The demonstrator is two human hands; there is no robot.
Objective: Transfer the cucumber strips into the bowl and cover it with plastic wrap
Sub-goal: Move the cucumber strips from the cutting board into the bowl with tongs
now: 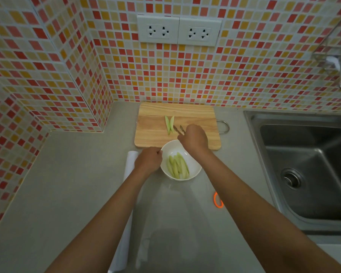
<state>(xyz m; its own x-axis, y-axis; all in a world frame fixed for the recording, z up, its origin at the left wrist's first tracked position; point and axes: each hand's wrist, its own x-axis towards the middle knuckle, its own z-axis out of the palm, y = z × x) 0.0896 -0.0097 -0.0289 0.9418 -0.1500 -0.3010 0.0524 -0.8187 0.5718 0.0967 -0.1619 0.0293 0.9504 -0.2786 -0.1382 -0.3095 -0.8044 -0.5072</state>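
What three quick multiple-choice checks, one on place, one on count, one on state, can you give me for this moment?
1. Where is the bowl?
A. In the sink
B. On the counter just in front of the board
C. On the board

2. How many strips are on the board?
A. Two
B. None
C. Five

3. What is the right hand doing?
A. Resting flat on the counter
B. Pulling wrap
C. Holding tongs

Answers:
1 B, the bowl sits on the grey counter at the board's near edge.
2 A, two strips lie side by side on the wood.
3 C, the tongs reach out from the fist, tips apart, beside the strips.
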